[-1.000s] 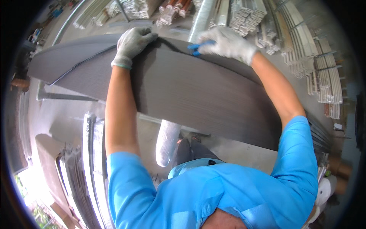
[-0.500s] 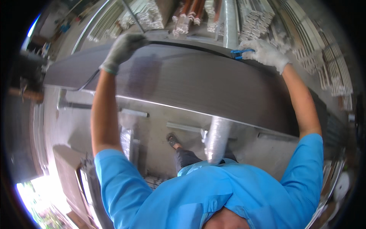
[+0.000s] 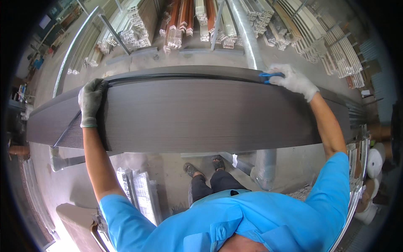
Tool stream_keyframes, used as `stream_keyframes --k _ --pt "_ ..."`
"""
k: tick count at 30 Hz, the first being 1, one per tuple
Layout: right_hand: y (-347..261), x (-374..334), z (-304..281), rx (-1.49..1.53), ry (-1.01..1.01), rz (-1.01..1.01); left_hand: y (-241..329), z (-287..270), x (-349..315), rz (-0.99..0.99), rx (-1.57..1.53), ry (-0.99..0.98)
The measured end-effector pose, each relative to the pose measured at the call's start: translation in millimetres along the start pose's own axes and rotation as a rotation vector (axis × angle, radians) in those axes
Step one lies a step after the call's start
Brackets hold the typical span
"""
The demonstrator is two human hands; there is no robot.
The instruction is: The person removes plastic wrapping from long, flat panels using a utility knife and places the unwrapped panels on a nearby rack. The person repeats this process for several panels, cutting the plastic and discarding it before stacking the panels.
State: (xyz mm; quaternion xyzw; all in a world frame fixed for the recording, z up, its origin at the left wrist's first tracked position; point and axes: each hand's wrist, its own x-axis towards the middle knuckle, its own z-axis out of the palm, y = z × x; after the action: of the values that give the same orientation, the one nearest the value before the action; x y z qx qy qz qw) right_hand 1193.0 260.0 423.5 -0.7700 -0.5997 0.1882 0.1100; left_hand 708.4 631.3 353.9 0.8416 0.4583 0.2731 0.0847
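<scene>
A long dark grey-brown panel (image 3: 210,115) lies across in front of me. A thin black strip (image 3: 176,76) runs along its far part, between my two hands. My left hand (image 3: 91,103), in a grey-white glove, is closed on the strip near the panel's left part. The strip's loose tail (image 3: 66,129) slants from that hand toward the panel's near left edge. My right hand (image 3: 295,80), in a white glove, is closed around a small blue hand tool (image 3: 270,77) at the strip's right stretch. My fingers partly hide the tool, so its exact kind is unclear.
Wrapped support bars (image 3: 265,168) show beneath the panel. Beyond it, white profiles (image 3: 140,25) and red-brown profiles (image 3: 180,23) lie stacked on the floor among metal posts (image 3: 114,33). Wrapped pieces (image 3: 140,191) stand near my left side, and white rolls (image 3: 375,161) at the right.
My left hand has moved left and nearer along the panel with the strip. My right hand with the blue tool is slightly lower in view. The view has shifted, showing more floor beyond the panel.
</scene>
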Motion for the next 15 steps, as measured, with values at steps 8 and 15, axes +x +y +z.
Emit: stream_keyframes --k 8,15 --pt "-79 85 43 -0.016 0.025 -0.327 14 -14 -1 -0.083 -0.029 -0.113" --pt "-209 188 82 -0.102 -0.014 -0.507 11 -11 0 -0.056 -0.011 -0.057"
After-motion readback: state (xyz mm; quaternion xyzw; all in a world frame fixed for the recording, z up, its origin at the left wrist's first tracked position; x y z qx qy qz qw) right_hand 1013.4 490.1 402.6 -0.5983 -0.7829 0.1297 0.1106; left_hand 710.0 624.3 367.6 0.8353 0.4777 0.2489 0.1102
